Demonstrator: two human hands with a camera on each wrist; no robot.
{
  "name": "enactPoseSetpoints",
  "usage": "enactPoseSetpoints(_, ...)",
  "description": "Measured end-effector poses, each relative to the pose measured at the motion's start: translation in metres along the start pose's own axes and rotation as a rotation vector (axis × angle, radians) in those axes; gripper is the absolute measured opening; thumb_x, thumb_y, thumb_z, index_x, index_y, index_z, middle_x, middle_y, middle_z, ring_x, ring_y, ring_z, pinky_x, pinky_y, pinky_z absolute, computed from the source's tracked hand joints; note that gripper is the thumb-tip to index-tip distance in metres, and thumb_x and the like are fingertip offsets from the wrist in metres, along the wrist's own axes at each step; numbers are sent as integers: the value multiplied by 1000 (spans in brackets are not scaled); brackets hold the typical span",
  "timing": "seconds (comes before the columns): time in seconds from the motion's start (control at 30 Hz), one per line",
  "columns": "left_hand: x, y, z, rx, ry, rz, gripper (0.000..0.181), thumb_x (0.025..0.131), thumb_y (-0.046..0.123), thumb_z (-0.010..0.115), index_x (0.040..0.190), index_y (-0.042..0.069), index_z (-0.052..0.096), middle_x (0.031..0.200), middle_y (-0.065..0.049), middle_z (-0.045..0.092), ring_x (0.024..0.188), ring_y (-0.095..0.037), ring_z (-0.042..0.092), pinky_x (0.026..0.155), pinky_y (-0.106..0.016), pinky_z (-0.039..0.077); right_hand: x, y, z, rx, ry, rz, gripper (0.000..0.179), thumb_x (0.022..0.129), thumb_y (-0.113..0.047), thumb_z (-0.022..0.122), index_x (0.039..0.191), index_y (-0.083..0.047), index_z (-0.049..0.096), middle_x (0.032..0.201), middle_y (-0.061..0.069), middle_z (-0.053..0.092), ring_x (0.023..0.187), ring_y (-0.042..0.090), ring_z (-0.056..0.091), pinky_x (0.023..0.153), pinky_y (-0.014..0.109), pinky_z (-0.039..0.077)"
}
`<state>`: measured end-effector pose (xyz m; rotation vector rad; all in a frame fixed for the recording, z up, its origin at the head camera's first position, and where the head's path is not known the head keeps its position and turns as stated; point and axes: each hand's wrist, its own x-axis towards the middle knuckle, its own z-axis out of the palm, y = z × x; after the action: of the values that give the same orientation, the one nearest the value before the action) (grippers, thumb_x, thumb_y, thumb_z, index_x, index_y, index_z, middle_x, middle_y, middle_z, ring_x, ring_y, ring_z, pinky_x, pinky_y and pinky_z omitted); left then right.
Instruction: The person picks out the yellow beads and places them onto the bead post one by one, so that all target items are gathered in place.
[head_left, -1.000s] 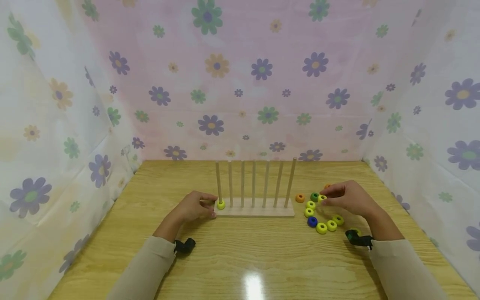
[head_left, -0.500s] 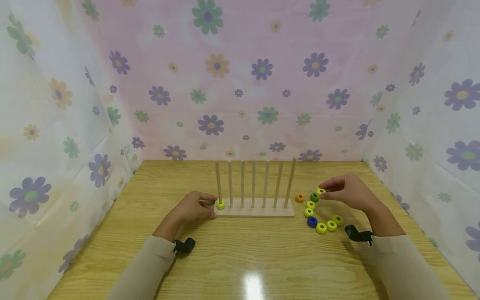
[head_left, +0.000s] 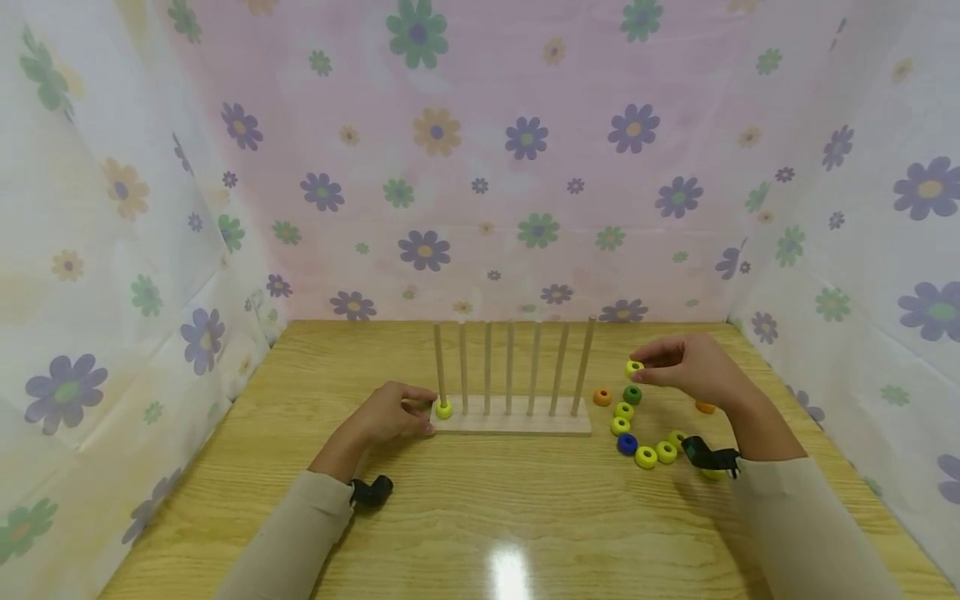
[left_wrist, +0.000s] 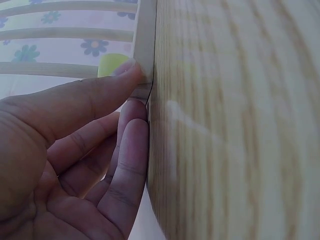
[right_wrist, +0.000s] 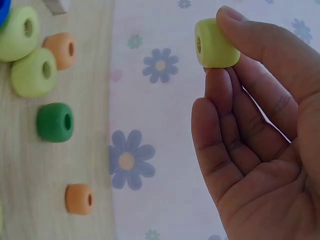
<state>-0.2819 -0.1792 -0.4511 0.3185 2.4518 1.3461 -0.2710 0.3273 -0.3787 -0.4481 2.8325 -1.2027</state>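
Observation:
My right hand pinches a yellow bead between thumb and fingers, lifted above the table behind the loose beads. My left hand grips the left end of a wooden peg rack, thumb on its base in the left wrist view. Several upright pegs stand in a row on that base. Around the foot of the leftmost peg sits another yellow bead; the other pegs are bare.
Right of the rack, loose beads lie in a curve: an orange bead, a green bead, a blue bead and several yellow ones. A further orange bead and a partly hidden yellow bead lie near the right wrist. Flowered cloth encloses the table.
My right hand has lifted the yellow bead from beside the green one, moving up and slightly left. The left hand and rack have stayed in place.

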Motion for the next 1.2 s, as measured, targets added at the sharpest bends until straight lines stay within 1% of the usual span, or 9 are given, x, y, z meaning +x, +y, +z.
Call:
enactPoseSetpoints(0.1,0,0,2,-10,-6,4,58,84,10,87,138,13,68,129,-8,71,100,-17,72,84,-34,59,0,-7,-2,22,4,12,38,89,-42,82,118,-18,77,109,3,78,93,14,74,78,34,62)
enactPoseSetpoints(0.23,1,0,3,-13,-8,15,57,84,9,87,138,13,68,134,-9,69,103,-17,72,84,-34,60,-1,-17,-6,16,7,10,40,88,-44,82,118,-18,77,108,4,78,91,13,74,75,32,61)
enactPoseSetpoints(0.37,2,0,5,-7,-14,26,57,84,10,87,138,14,69,130,-8,71,102,-18,73,85,-34,60,-3,-29,-10,-4,12,-7,40,88,-43,82,118,-18,77,108,5,78,91,12,74,74,30,60)
enactPoseSetpoints(0.47,3,0,6,-3,-19,28,58,83,12,88,138,15,69,124,-7,73,101,-18,73,85,-35,60,-5,-37,-13,-13,23,-29,38,89,-41,82,118,-18,77,107,5,78,90,12,75,74,30,60)
enactPoseSetpoints(0.57,4,0,6,6,-9,21,58,83,14,89,137,16,69,127,-5,72,102,-17,72,85,-35,60,-4,-42,-14,-32,38,-56,36,89,-41,82,118,-20,78,105,3,78,90,14,75,74,33,61)
enactPoseSetpoints(0.77,2,1,4,-1,-1,7,57,83,12,88,137,16,69,128,-5,71,100,-17,72,83,-33,59,1,-52,-12,-66,56,-136,30,91,-37,82,116,-21,78,105,0,78,88,10,75,73,30,61)
enactPoseSetpoints(0.87,1,1,4,-5,-3,12,57,83,11,88,137,15,69,129,-6,71,101,-17,72,83,-33,59,2,-58,-12,-68,58,-170,27,92,-34,81,115,-21,79,103,0,79,87,10,75,72,28,60)
enactPoseSetpoints(1.0,1,0,3,0,-4,13,58,84,12,88,138,15,68,133,-7,70,103,-17,72,84,-34,59,3,-65,-10,-58,68,-177,25,91,-35,82,113,-24,79,101,-3,79,86,10,75,74,27,60)
enactPoseSetpoints(1.2,1,-2,1,3,3,5,59,83,14,88,138,15,68,136,-7,68,104,-18,72,83,-34,59,5,-78,-10,-27,48,-216,24,91,-32,82,113,-22,79,103,-1,79,89,11,76,77,26,61)
